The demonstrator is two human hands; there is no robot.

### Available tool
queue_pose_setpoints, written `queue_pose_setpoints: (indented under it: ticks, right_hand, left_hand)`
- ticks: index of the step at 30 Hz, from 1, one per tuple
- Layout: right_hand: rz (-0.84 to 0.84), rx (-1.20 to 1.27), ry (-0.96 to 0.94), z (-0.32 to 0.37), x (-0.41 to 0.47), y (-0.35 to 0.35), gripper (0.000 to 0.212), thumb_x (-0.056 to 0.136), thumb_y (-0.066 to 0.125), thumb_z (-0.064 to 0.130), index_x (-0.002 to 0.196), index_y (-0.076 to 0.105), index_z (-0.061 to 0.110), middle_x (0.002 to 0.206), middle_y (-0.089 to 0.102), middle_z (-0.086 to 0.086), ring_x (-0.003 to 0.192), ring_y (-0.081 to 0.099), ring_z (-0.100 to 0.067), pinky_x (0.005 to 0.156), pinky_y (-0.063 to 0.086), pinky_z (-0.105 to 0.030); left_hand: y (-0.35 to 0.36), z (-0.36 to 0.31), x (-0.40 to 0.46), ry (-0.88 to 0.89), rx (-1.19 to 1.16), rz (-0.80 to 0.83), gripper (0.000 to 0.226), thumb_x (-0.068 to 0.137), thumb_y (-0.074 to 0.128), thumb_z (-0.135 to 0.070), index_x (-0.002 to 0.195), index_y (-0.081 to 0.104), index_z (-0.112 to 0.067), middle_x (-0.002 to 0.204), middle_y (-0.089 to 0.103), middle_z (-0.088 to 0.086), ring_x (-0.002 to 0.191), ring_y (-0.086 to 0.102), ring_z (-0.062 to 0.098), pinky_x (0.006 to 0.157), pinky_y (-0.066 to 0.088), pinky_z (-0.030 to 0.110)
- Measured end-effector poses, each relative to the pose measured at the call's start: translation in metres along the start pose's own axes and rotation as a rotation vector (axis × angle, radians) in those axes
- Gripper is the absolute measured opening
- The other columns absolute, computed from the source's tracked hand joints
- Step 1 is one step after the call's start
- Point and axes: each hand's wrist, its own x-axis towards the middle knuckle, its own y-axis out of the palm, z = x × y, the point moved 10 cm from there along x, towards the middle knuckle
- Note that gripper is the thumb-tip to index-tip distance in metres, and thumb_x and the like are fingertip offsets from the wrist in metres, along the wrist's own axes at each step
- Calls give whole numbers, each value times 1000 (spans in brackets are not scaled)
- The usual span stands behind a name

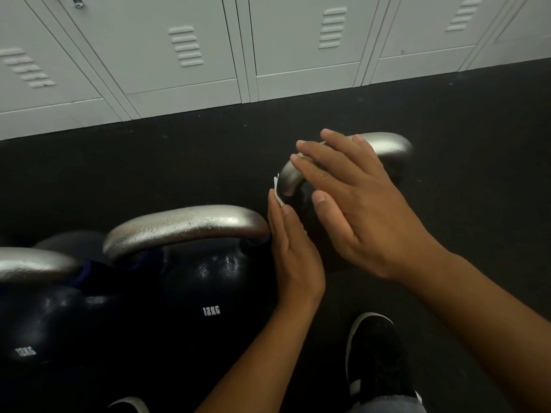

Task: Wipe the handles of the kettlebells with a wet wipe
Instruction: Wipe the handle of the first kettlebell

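— While both forearms reach up from the bottom edge, what is nearest?

— A black shoe [377, 353] on the dark floor [477, 129], between the forearms. Left of it stand two dark kettlebells, the near one [44, 323] cut by the left edge, the middle one [190, 287] marked 12KG.

— And the left hand?

— The left hand [290, 248] stands on edge, fingers straight and together, pointing away from the person. Its fingertips touch a wipe [277, 189], a small white scrap, against the near left bend of the far handle [390, 147]. The hand lies just beside the right end of the middle handle [185, 223]; whether it touches that I cannot tell.

— The right hand?

— The right hand [351, 204] is flat and loosely spread, fingers pointing up-left, laid over the top of the far handle, thumb hanging below the bar. Nothing is gripped; both hands are open and close together.

— How do the handles run?

— All are silvery bars running roughly left to right, the far one tilted up toward the right. That third kettlebell's body is mostly hidden under the hands.

— Beyond?

— Grey lockers [185, 49] along the floor's far edge.
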Motion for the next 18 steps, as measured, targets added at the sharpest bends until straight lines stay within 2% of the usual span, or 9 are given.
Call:
queue_pose_setpoints:
  ticks: [2,5,10,14,18]
  right_hand:
    - [-3,11,1,-1,0,1,54,107,30,30,152,52,11,162,45,-4,158,25,-23,131,9,-41]
    - [-12,25,3,-2,0,0,54,107,30,30,152,52,11,161,46,-3,157,26,-21,131,9,-40]
    - [-14,41,9,-3,0,0,53,107,30,30,152,52,12,161,46,-2,157,26,-21,131,10,-41]
    - [-23,51,12,-3,0,-1,53,107,30,30,152,53,12,161,47,-2,157,27,-21,131,11,-42]
    - [-25,59,16,-4,1,0,53,107,30,30,152,53,13,160,47,-1,157,27,-21,131,9,-40]
  left_hand:
    - [1,-4,-7,33,-8,8,62,107,28,-53,164,17,-32,170,20,-16,144,26,-17,117,26,10]
    - [5,-7,-15,77,-7,23,70,100,29,-55,164,13,-33,171,17,-16,152,18,-8,128,20,28]
    - [2,7,6,-10,-6,-17,84,88,31,-71,163,15,-36,171,18,-13,154,17,-2,129,19,38]
    - [0,7,6,-12,3,-21,74,94,29,-56,162,18,-30,170,20,-12,153,18,-4,128,16,28]
    - [3,3,-6,16,-24,23,72,96,29,-54,164,19,-31,169,24,-14,149,26,-8,117,27,10]
